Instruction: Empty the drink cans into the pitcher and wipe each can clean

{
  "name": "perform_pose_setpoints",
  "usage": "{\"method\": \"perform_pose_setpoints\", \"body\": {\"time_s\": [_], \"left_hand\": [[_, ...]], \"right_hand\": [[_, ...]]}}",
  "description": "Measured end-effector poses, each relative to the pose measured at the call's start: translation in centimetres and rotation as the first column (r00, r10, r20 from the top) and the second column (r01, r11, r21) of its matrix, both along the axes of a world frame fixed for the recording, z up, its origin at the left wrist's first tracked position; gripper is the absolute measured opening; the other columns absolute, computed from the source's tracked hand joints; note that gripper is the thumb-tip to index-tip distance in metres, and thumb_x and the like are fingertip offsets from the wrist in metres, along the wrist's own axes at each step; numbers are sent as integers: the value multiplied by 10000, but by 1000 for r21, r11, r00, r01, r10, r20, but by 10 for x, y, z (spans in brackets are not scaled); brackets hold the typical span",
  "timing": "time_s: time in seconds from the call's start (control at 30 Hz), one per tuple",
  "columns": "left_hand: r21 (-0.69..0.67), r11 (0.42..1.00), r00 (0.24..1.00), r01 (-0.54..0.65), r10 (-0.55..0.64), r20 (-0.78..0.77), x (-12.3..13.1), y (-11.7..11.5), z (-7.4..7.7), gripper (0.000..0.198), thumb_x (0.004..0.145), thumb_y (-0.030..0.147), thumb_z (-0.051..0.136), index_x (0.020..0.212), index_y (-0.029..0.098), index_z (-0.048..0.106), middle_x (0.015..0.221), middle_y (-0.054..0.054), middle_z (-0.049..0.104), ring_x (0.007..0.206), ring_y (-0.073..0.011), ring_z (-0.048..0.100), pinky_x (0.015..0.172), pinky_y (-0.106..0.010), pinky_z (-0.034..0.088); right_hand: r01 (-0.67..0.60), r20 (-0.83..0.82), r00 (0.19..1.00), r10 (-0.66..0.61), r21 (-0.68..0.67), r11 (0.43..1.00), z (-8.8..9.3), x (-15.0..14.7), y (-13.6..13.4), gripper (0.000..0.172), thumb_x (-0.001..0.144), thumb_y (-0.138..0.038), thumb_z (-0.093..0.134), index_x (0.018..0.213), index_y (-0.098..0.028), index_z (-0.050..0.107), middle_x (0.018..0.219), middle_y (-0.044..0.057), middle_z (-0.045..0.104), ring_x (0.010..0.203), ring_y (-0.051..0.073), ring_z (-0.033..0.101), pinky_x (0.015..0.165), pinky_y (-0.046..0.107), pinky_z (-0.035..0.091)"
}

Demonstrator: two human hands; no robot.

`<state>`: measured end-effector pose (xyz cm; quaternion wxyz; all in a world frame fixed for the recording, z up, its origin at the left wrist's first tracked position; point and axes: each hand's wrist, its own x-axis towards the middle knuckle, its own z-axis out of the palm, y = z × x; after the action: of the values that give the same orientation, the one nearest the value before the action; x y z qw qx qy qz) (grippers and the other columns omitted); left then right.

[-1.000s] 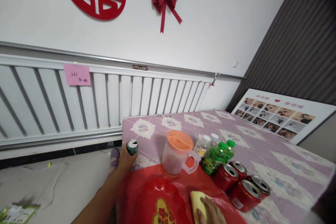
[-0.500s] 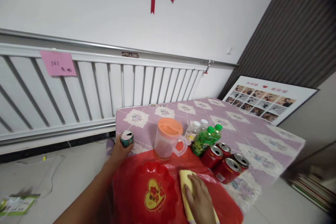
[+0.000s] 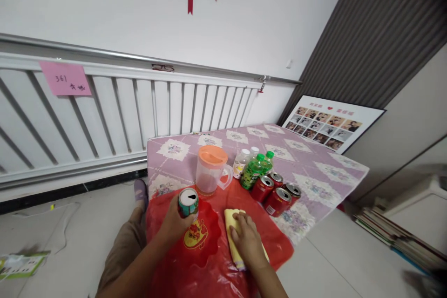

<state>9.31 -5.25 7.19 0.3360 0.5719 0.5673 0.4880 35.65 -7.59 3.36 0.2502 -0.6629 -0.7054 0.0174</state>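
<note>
My left hand is wrapped around a teal drink can with an opened top. The can is upright above the red scalloped tray, partly covering it. A yellow and red heart print shows on the tray's bottom. Flat on a folded yellow cloth, my right hand lies with its fingers stretched out. The cloth rests to the right of the tray on a red plastic sheet. Behind the tray stands a clear pitcher with an orange lid.
Several red cans stand opened on the right. Behind them are green bottles and white-capped bottles. A purple patterned cloth covers the table. A white radiator runs along the wall, and a photo board leans at right.
My left hand has brought the teal can from the table's left edge rightward, over the tray. My right hand stays on the yellow cloth. The whole view has shifted slightly.
</note>
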Motion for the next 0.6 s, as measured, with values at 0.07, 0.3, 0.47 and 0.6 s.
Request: {"method": "perform_pose_setpoints", "body": {"time_s": [0.07, 0.3, 0.47, 0.6], "left_hand": [[15, 1000, 1000, -8, 8, -9, 4, -4, -7, 635, 612, 177, 716, 1209, 200, 500, 1190, -85, 621, 1100, -266, 602, 990, -406, 460], [-62, 998, 997, 23, -28, -74, 13, -10, -12, 653, 557, 115, 754, 1166, 172, 526, 1152, -78, 631, 1088, -253, 597, 989, -388, 449], [-70, 995, 993, 69, -76, -94, 16, -11, -14, 617, 527, 88, 746, 1113, 158, 566, 1117, -89, 646, 1053, -259, 607, 962, -375, 453], [-77, 992, 989, 98, -106, -102, 17, -10, -19, 603, 534, 96, 737, 1107, 145, 559, 1138, -111, 638, 1087, -272, 595, 991, -387, 437]], "right_hand": [[-7, 4, 1000, 7, -9, 1000, 1, 2, -7, 320, 836, -254, 497, 1130, -197, 610, 1215, 126, 612, 1150, 261, 574, 948, 402, 491], [13, 16, 1000, -13, -28, 1000, 2, 2, -17, 340, 844, -295, 495, 1150, -208, 613, 1260, 128, 601, 1189, 265, 561, 944, 408, 498], [34, 28, 999, -33, -46, 998, 1, 2, -19, 365, 840, -306, 504, 1174, -209, 615, 1310, 126, 582, 1209, 265, 558, 954, 405, 496], [32, 33, 999, -30, -54, 998, 1, 3, -20, 384, 843, -325, 507, 1194, -206, 611, 1314, 128, 581, 1226, 264, 548, 964, 399, 493]]}}
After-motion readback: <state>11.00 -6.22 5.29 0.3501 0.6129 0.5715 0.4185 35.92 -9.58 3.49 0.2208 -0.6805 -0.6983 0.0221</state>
